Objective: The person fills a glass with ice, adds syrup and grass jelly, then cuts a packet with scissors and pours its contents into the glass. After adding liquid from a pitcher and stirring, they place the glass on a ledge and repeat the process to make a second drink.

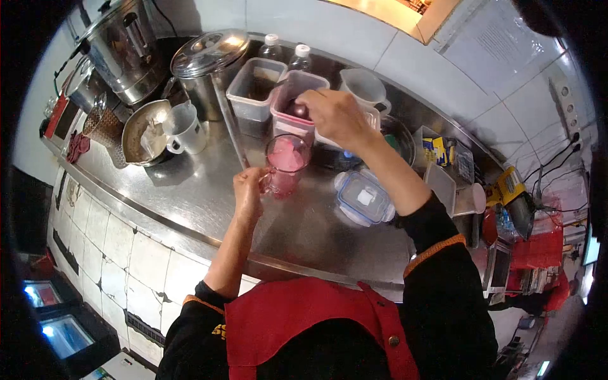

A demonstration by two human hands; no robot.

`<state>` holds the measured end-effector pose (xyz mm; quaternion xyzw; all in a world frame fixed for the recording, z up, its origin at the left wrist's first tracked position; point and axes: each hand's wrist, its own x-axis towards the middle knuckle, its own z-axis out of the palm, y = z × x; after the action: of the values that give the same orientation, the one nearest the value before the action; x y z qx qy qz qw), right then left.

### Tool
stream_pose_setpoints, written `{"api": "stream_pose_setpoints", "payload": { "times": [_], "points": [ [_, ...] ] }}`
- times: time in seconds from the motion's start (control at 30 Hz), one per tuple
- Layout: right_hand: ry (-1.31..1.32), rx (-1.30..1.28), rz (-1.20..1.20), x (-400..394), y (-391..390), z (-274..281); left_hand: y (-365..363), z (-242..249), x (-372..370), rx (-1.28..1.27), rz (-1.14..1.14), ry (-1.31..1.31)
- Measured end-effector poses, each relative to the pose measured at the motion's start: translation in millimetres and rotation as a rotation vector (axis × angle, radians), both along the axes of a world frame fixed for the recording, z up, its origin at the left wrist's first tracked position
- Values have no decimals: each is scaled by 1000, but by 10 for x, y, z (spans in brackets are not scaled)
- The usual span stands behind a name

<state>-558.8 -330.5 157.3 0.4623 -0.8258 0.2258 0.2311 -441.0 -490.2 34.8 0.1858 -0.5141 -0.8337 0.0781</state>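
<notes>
My left hand [248, 190] is closed around the handle of a clear glass mug [288, 166], which holds something pink. A long, flat metal strip [231, 123] runs from the lidded steel pot down to my left fingers; whether I grip it too cannot be made out. My right hand [339, 117] is closed over a pinkish plastic tub [294, 130], just behind the mug. At its fingertips shows a shiny dark round piece [300, 111], perhaps the bowl of a scoop. The fingers' undersides are hidden.
A second plastic tub [253, 107], a steel pot [212, 57] and white-capped bottles stand behind. Leftward are a plastic jug [183, 130] and a metal pan [142, 136]. A blue-rimmed lidded box [365, 197] lies right of the mug on the steel counter [304, 234].
</notes>
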Motion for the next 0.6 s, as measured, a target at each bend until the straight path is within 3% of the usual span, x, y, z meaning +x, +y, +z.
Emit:
{"api": "stream_pose_setpoints", "payload": {
  "times": [0.07, 0.27, 0.33, 0.4, 0.47, 0.6],
  "points": [
    [-44, -40, 2, -186, 2, -230, -41, -152, 17, -67, -14, 72],
    [-265, -88, 11, -163, 237, -245, -28, -272, 102, -32, -83, 114],
    [-638, -177, -55, -123, 409, -158, -55, -321, 93, -16, -134, 136],
    [-572, -192, -74, -170, 719, -165, -78, -333, 109, -32, -221, 183],
    [-420, 118, -221, -206, 971, -236, -17, -252, 114, 8, -151, 133],
    [-258, 376, -310, 148, 1103, -440, -41, -286, 115, -32, -268, 191]
  ]
}}
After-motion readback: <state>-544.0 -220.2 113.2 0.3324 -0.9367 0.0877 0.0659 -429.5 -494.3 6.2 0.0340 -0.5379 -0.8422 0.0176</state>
